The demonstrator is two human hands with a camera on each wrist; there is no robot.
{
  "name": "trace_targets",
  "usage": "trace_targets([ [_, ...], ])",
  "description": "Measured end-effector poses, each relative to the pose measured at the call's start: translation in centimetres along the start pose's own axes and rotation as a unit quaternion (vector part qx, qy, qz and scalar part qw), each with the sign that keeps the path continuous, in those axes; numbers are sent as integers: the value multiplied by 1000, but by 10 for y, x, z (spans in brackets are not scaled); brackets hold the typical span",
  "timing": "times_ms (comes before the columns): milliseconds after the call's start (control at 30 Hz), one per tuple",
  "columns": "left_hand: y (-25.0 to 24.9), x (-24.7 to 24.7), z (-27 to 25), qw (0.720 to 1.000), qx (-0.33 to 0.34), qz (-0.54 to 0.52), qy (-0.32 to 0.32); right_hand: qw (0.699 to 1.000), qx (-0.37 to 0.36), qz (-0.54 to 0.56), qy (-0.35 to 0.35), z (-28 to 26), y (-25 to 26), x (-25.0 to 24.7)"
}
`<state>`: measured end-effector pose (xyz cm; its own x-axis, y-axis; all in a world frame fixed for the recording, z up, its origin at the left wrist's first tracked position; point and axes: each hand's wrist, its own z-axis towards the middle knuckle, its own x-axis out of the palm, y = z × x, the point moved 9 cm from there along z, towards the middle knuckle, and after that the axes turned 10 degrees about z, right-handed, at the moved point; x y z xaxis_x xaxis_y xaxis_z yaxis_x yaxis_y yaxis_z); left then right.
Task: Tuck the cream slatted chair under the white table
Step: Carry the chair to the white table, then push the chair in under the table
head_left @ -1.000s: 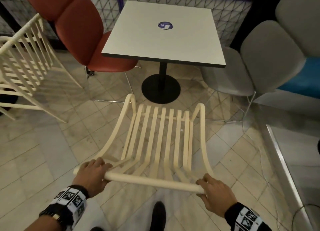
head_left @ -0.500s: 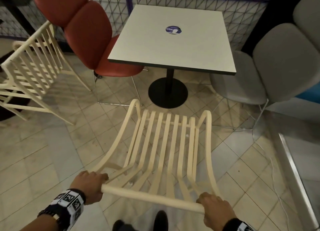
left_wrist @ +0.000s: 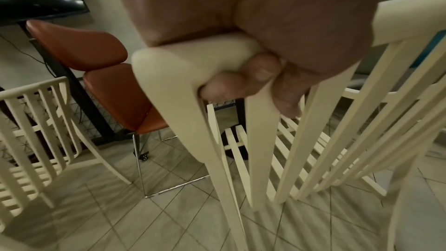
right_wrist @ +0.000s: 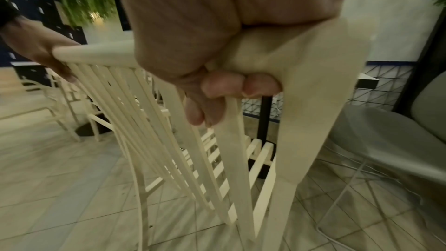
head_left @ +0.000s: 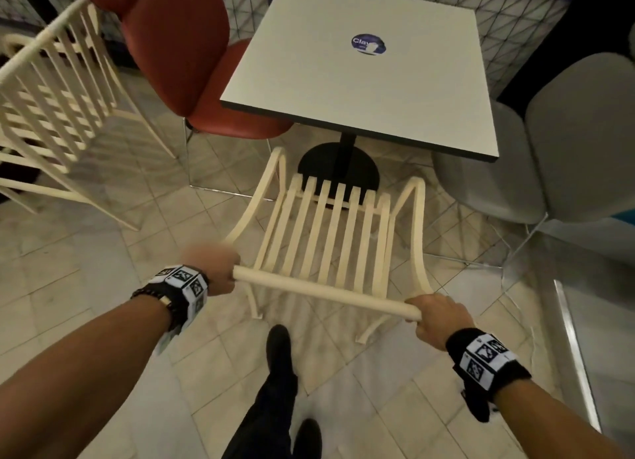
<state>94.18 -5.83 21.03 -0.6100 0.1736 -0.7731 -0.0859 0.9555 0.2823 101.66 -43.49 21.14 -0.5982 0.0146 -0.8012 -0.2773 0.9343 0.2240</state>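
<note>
Gripping the top rail of the cream slatted chair (head_left: 330, 242) at both ends, your left hand (head_left: 209, 269) and right hand (head_left: 438, 316) curl their fingers (left_wrist: 241, 85) around it, the seat front facing the white table (head_left: 364, 77) and reaching its black round base (head_left: 338, 170) on the tiled floor (head_left: 86, 252). A red chair (head_left: 192, 56) sits tucked at the table's left side, a grey chair (head_left: 549, 142) at its right. Another cream slatted chair (head_left: 51, 115) stands well apart, far left.
</note>
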Motion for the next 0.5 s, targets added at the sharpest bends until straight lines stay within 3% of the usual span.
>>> trace_targets([
  [300, 15, -51, 100, 999, 21, -34, -27, 998, 55, -41, -14, 94, -7, -68],
  [400, 20, -56, 120, 999, 19, -39, -31, 998, 65, -23, -8, 114, -6, -72],
  [500, 24, -53, 132, 998, 25, -37, -36, 997, 64, 3, -49, 123, -7, -75],
])
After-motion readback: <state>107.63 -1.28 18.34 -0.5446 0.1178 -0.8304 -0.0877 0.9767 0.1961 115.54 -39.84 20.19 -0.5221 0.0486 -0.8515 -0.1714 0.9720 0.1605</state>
